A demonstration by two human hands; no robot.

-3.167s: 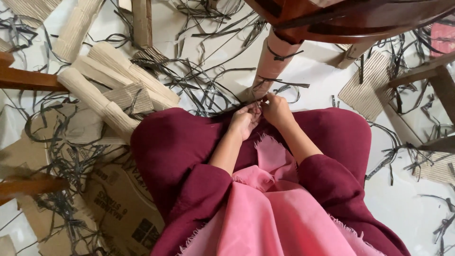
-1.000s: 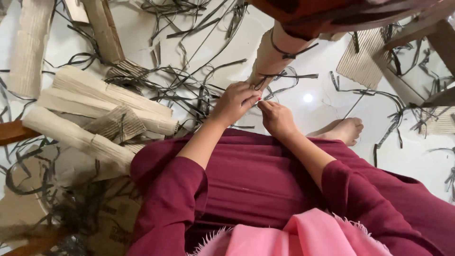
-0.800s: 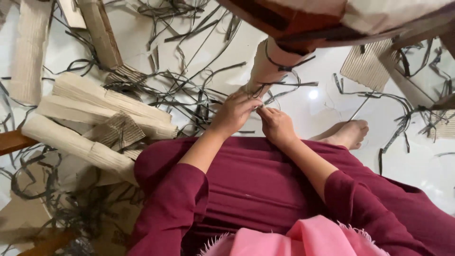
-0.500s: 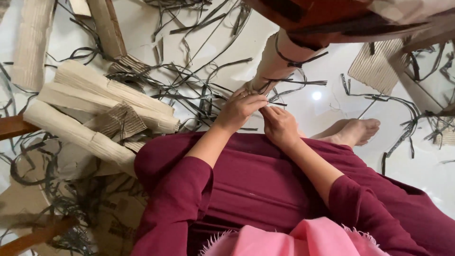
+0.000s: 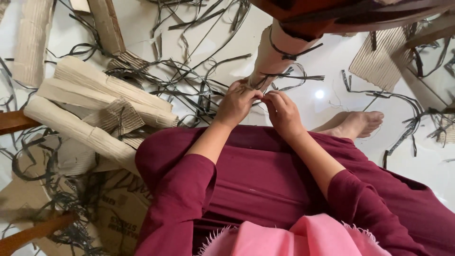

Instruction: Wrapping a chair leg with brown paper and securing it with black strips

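Dark flat plastic strapping point(image 5: 289, 77), tied around the tan paper-wrapped wooden furniture leg point(image 5: 274, 57) that slants above the glossy white floor point(image 5: 313, 71), is pinched at its lowest band between the fingertips of the left hand point(image 5: 235, 103) and right hand point(image 5: 284, 111), both closed on it beside ribbed corrugated cardboard rolls point(image 5: 95, 114).

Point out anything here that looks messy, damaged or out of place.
Dark plastic straps lie strewn in tangles over the white floor. Torn corrugated cardboard rolls are heaped on one side. The paper wrap on the furniture leg is ragged where the left hand and right hand pinch it.
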